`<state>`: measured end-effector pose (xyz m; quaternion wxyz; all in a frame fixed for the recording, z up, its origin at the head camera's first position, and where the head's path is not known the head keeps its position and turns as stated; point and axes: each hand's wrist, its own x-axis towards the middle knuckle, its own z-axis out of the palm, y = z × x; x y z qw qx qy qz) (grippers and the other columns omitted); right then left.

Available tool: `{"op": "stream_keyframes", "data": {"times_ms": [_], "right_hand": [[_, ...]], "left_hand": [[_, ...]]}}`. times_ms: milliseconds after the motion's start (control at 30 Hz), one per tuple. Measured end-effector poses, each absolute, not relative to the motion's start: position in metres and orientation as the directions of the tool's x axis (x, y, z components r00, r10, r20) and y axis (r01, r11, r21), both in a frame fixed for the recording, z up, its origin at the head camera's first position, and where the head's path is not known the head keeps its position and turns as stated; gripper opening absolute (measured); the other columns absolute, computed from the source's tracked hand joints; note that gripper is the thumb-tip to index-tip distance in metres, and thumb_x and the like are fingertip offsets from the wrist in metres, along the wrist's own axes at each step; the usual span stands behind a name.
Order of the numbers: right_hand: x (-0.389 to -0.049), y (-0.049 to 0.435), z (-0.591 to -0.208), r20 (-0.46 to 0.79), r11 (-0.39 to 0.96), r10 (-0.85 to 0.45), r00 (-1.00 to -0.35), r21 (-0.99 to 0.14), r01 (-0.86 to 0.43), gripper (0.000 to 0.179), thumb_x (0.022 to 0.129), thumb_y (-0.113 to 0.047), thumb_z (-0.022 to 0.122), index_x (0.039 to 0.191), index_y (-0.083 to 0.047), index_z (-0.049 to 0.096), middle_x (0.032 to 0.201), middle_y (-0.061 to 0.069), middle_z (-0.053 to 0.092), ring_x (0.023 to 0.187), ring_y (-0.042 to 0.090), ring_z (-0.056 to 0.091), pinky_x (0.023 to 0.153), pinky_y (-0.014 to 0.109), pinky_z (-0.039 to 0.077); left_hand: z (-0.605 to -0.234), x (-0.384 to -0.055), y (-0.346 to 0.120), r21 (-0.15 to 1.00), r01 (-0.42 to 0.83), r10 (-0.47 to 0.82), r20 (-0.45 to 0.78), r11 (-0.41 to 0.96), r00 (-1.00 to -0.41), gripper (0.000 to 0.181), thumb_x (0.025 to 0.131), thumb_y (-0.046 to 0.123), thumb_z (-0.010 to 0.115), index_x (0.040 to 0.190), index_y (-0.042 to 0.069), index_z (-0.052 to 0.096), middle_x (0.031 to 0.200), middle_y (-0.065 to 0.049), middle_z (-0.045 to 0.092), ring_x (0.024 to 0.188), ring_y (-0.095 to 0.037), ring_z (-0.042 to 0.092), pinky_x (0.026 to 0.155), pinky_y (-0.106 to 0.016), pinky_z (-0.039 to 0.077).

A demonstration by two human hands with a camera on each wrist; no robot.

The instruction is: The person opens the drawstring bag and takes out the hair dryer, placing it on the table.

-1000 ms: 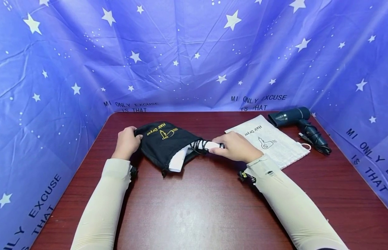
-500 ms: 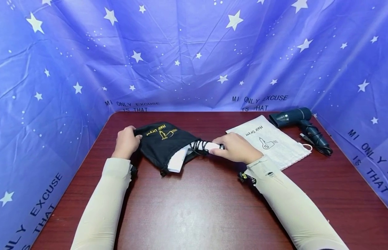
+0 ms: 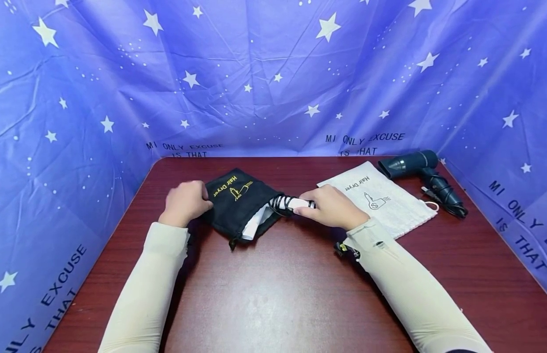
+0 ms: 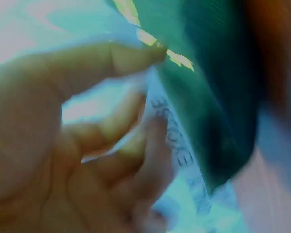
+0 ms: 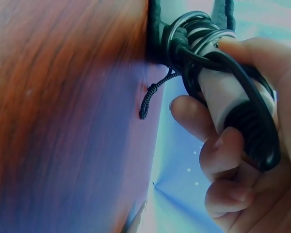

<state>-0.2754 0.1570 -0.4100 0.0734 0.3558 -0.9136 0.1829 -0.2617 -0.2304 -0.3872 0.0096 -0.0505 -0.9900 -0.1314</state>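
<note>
A black drawstring bag (image 3: 231, 196) with yellow "Hair Dryer" print lies left of centre in the head view, its mouth toward the right. Inside it, partly hidden, is a white hair dryer (image 5: 220, 92); the handle, wound with black cord (image 5: 191, 58), sticks out of the mouth. My right hand (image 3: 337, 208) grips this handle near its end, thumb on one side and fingers round the other. At the bag's left end is my left hand (image 3: 185, 203). In the blurred left wrist view its thumb meets the bag's edge, with a gap to the loosely bent fingers.
A white "Hair Dryer" drawstring bag (image 3: 388, 215) lies flat beyond the right hand. Behind it, at the far right, rests a dark hair dryer (image 3: 410, 165) with its cord wrapped. A starry blue curtain (image 3: 256, 113) encloses the table (image 3: 264, 294) at back and sides.
My left hand has moved right, and the bag's left end with its print has shifted right too. Less of the white dryer's body shows at the mouth. The right hand keeps its hold.
</note>
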Motion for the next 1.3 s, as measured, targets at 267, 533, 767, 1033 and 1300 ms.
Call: {"op": "stream_keyframes", "data": {"times_ms": [267, 533, 767, 1033, 1300], "right_hand": [[-0.276, 0.157, -0.412, 0.276, 0.694, -0.595, -0.755, -0.299, -0.655, 0.018, 0.094, -0.043, 0.072, 0.093, -0.025, 0.076, 0.064, -0.014, 0.057, 0.060, 0.008, 0.052, 0.060, 0.030, 0.043], [-0.277, 0.157, -0.414, 0.260, 0.706, -0.585, -0.768, -0.302, -0.640, 0.018, 0.093, -0.045, 0.072, 0.092, -0.027, 0.076, 0.063, -0.014, 0.055, 0.061, 0.009, 0.053, 0.061, 0.030, 0.043], [-0.277, 0.158, -0.414, 0.241, 0.706, -0.581, -0.777, -0.326, -0.629, 0.017, 0.093, -0.045, 0.072, 0.092, -0.028, 0.076, 0.064, -0.014, 0.056, 0.062, 0.009, 0.053, 0.061, 0.030, 0.044], [-0.279, 0.161, -0.413, 0.234, 0.692, -0.602, -0.764, -0.325, -0.645, 0.016, 0.094, -0.042, 0.072, 0.093, -0.027, 0.076, 0.067, -0.014, 0.059, 0.064, 0.009, 0.054, 0.065, 0.031, 0.045], [-0.283, 0.165, -0.414, 0.226, 0.678, -0.620, -0.751, -0.326, -0.658, 0.014, 0.096, -0.041, 0.071, 0.091, -0.029, 0.074, 0.068, -0.014, 0.059, 0.067, 0.009, 0.055, 0.068, 0.031, 0.046]], "left_hand": [[-0.385, -0.259, -0.218, 0.482, 0.217, 0.412, -0.346, 0.849, -0.843, 0.017, 0.082, 0.022, 0.083, 0.073, 0.015, 0.071, 0.071, 0.002, 0.072, 0.066, -0.013, 0.070, 0.077, -0.036, 0.054], [-0.390, -0.259, -0.216, 0.444, 0.253, 0.406, -0.293, 0.860, -0.866, 0.023, 0.076, 0.028, 0.091, 0.075, 0.017, 0.071, 0.070, 0.007, 0.064, 0.069, -0.013, 0.056, 0.064, -0.031, 0.047], [-0.398, -0.263, -0.214, 0.490, 0.372, 0.519, -0.205, 0.789, -0.830, 0.014, 0.078, 0.013, 0.088, 0.075, 0.021, 0.076, 0.073, 0.011, 0.072, 0.071, -0.008, 0.061, 0.068, -0.029, 0.050], [-0.393, -0.261, -0.213, 0.400, 0.459, 0.552, -0.155, 0.794, -0.819, 0.017, 0.079, 0.015, 0.088, 0.071, 0.024, 0.076, 0.069, 0.016, 0.068, 0.069, -0.006, 0.059, 0.069, -0.029, 0.051], [-0.387, -0.259, -0.215, 0.312, 0.446, 0.500, -0.120, 0.839, -0.858, 0.021, 0.076, 0.013, 0.080, 0.065, 0.029, 0.070, 0.063, 0.015, 0.061, 0.067, -0.009, 0.056, 0.064, -0.031, 0.048]]}}
